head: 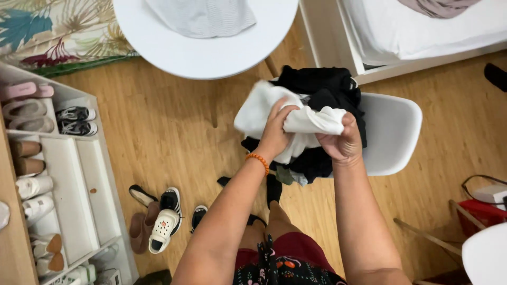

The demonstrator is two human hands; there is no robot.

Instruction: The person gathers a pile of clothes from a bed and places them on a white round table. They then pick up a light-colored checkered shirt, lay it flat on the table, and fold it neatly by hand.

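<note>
Both my hands grip a crumpled white garment (pixel 259 108) above a white chair (pixel 393 132). My left hand (pixel 275 132), with an orange bead bracelet on its wrist, clutches the cloth from the left. On the right, my right hand (pixel 340 141) is closed on a twisted fold of the same garment. Under it, a heap of black clothes (pixel 322 84) lies piled on the chair seat.
A round white table (pixel 206 55) with a pale folded cloth (pixel 203 16) stands ahead. A white shoe rack (pixel 68 184) with several pairs is at left; loose shoes (pixel 163 219) lie on the wooden floor. A white bed (pixel 412 31) is at upper right, a red object (pixel 483 211) at right.
</note>
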